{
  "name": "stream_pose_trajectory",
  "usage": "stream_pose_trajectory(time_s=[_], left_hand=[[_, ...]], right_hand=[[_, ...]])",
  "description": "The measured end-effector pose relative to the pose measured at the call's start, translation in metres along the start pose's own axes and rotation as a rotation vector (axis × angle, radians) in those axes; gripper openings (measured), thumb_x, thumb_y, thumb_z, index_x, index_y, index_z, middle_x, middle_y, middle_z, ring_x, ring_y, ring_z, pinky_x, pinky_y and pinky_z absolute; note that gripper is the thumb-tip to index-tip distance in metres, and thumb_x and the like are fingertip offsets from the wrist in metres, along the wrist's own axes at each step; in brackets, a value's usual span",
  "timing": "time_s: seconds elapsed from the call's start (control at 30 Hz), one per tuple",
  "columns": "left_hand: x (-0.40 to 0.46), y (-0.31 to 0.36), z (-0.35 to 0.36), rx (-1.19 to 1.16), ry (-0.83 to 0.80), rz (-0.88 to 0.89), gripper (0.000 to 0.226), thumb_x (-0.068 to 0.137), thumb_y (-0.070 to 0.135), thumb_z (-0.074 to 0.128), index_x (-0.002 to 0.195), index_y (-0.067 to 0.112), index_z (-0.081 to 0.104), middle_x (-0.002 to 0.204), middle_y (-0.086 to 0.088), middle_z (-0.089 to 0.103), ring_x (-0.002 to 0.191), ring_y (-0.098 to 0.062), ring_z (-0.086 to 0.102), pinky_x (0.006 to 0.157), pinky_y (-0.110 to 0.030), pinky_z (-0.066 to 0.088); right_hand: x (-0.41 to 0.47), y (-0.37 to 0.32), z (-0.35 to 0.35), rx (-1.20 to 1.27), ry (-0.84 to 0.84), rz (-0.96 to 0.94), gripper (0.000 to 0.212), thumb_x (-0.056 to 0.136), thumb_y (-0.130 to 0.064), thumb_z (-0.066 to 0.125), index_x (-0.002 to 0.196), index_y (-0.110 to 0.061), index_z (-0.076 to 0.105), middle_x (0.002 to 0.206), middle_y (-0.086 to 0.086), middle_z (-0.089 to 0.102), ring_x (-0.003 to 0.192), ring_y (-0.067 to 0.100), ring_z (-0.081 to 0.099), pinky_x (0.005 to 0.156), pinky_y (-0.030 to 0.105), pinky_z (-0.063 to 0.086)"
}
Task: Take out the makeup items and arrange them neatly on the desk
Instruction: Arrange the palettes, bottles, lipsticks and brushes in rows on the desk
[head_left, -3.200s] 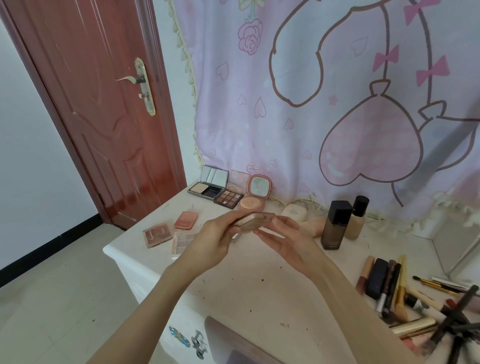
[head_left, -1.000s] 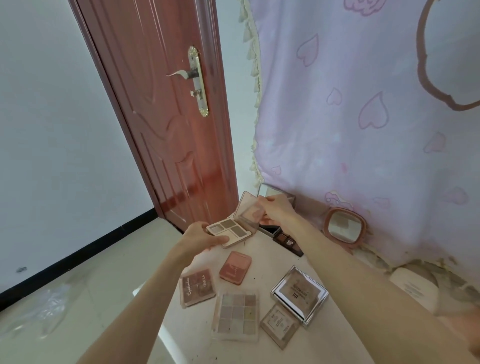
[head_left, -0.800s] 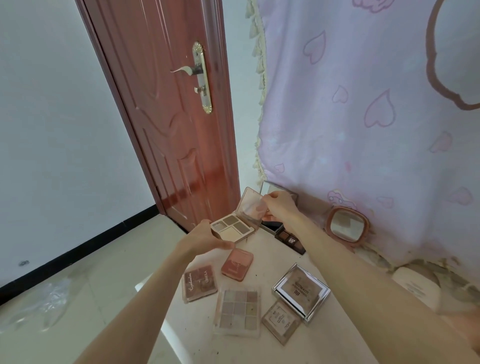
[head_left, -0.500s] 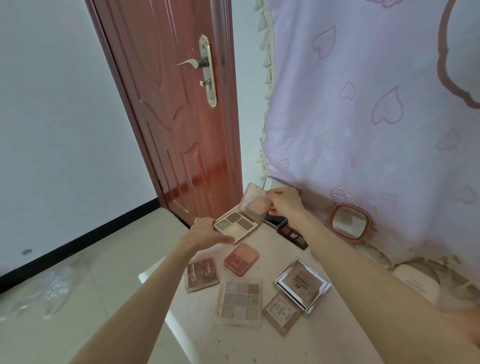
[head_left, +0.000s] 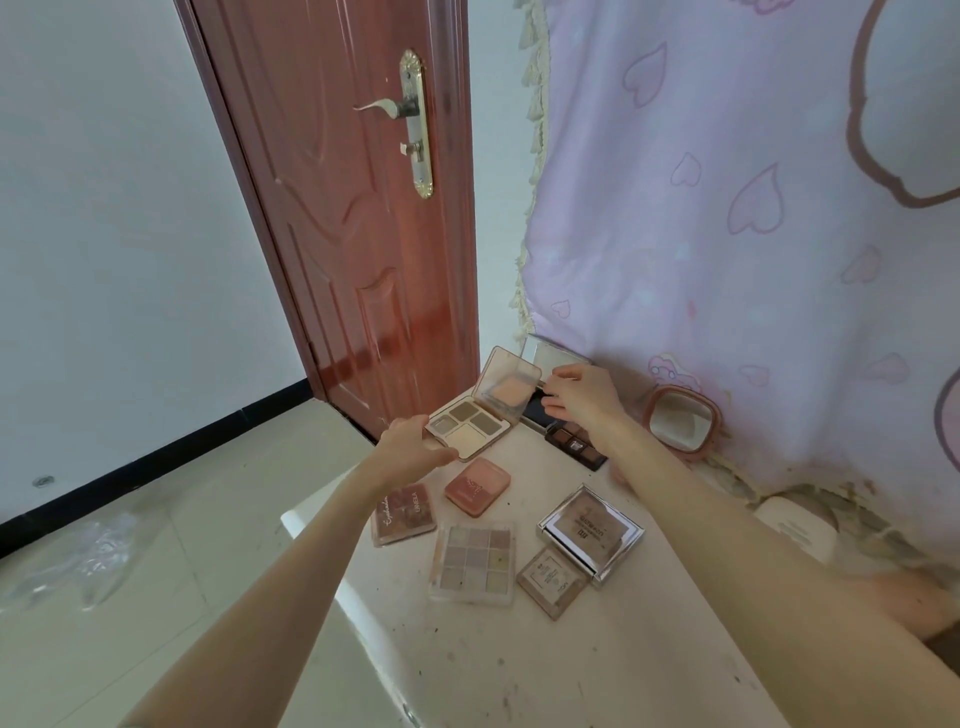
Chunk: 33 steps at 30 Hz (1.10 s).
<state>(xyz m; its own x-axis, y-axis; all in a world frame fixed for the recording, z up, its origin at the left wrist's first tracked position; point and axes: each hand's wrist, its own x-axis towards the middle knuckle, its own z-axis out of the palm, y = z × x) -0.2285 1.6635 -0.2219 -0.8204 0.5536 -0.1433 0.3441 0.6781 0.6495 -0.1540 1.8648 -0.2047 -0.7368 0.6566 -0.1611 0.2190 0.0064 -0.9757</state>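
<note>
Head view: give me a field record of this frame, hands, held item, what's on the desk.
left hand: grips the near-left corner of the open palette's base
right hand: fingers pinch the right edge of the raised lid
open palette: four pans showing, clear lid tilted up, at the far left of the desk; whether it touches the top is unclear
desk: white, scuffed
closed items nearer: pink compact, nine-pan palette, silver-edged compact
behind right hand: dark palette, pink mirror
</note>
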Motion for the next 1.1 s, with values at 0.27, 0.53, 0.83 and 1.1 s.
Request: stream_pose_trajectory(time_s=[0.27,0.53,0.83,1.1], left_hand=[[-0.056,0.033,0.052,0.318,0.061,0.323,0.048,0.092,0.036,0.050,0.135,0.017,0.042,0.141,-0.003,0.038,0.134,-0.020,0.022,0.111,-0.036,0.020],[-0.097,0.055,0.107,0.447,0.098,0.356,0.080,0.071,0.066,0.058,0.132,0.017,0.037,0.133,-0.004,0.044,0.128,-0.023,0.024,0.098,-0.039,0.014],[-0.108,0.074,0.112,0.095,0.188,0.483,0.084,0.070,0.033,0.073,0.140,0.018,0.028,0.130,-0.003,0.040,0.124,-0.021,0.033,0.102,-0.031,0.021],[-0.127,0.099,0.093,0.108,0.109,0.857,0.087,0.074,0.003,0.069,0.145,0.011,0.018,0.145,-0.008,0.030,0.134,-0.016,0.026,0.108,-0.013,0.020]], right_hand=[[-0.098,0.027,-0.047,-0.678,0.065,-0.358,0.020,0.089,-0.018,0.054,0.095,-0.015,0.072,0.090,-0.003,0.066,0.088,0.014,0.055,0.068,0.014,0.028],[-0.153,0.081,-0.069,-0.635,0.061,-0.275,0.026,0.091,-0.016,0.054,0.115,-0.014,0.063,0.115,0.003,0.062,0.106,0.021,0.054,0.083,0.021,0.036],[-0.164,0.097,-0.078,-0.350,0.220,-0.276,0.022,0.093,-0.024,0.052,0.110,-0.020,0.066,0.105,-0.005,0.066,0.088,0.005,0.057,0.073,0.011,0.035],[-0.174,0.084,-0.084,0.048,0.165,-0.206,0.025,0.094,-0.040,0.048,0.091,-0.026,0.069,0.087,-0.001,0.072,0.081,0.016,0.069,0.082,0.031,0.054]])
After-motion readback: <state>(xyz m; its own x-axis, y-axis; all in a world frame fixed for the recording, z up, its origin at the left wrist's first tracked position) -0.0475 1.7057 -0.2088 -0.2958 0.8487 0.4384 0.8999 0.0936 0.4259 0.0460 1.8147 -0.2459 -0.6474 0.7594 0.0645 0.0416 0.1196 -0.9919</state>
